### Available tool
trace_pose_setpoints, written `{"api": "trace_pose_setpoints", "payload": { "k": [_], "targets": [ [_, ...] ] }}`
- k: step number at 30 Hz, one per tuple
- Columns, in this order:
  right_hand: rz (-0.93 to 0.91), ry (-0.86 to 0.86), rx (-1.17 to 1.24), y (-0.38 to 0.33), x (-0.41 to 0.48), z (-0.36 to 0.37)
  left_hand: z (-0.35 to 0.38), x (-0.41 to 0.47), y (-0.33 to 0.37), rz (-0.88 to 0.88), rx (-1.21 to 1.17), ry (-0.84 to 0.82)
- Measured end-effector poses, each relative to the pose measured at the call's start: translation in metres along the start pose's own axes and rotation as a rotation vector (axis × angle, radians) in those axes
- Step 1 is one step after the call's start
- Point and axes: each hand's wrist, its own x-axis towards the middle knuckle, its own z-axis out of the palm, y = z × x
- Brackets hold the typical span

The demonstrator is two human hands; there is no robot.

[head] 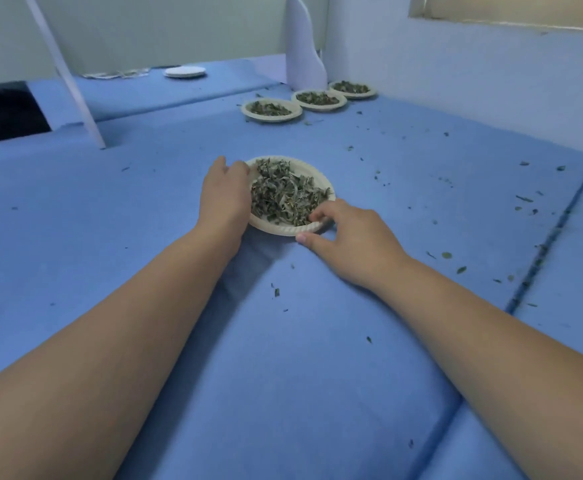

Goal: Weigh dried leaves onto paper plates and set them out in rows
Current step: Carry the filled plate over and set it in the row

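Evidently mid-placement, the left hand point(226, 194) curled round the left rim and the right hand point(352, 237) pinched the near rim of a round white paper plate point(314, 174), heaped with crumpled grey-green dried leaves point(283, 199), at the middle of the blue cloth-covered worktop point(283, 341). Beyond it three filled white paper plates point(319, 108) already stood in a row by the far wall, so this seemed the fourth, with a stack of empty white plates point(184, 71) left to fill.

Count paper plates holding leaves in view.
4. Near plate between the left hand and right hand; far row: left plate, middle plate, right plate. Others may be off-frame.
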Motion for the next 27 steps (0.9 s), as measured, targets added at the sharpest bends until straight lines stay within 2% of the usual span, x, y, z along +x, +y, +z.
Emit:
{"api": "trace_pose_setpoints", "payload": {
  "k": [5, 7, 9, 12, 16, 20, 27],
  "targets": [
    [0.002, 0.042, 0.022, -0.016, 0.067, 0.035, -0.019, 0.019, -0.005, 0.008, -0.222, 0.226],
    [-0.010, 0.038, 0.007, -0.022, 0.098, 0.050, -0.022, 0.026, -0.011, -0.012, -0.317, 0.268],
    [-0.020, 0.035, -0.007, -0.030, 0.128, 0.064, -0.026, 0.036, -0.012, -0.053, -0.493, 0.257],
    [-0.031, 0.027, -0.048, -0.043, 0.168, 0.082, -0.032, 0.052, -0.010, -0.209, -0.897, 0.170],
    [-0.054, -0.004, -0.099, -0.058, 0.212, 0.101, -0.034, 0.055, -0.013, -0.290, -1.151, 0.017],
    [-0.024, -0.010, -0.117, -0.062, 0.246, 0.115, -0.034, 0.058, -0.015, -0.345, -1.239, -0.015],
    [0.024, -0.023, -0.091, -0.063, 0.283, 0.127, -0.029, 0.057, -0.016, -0.384, -1.235, -0.060]
  ]
}}
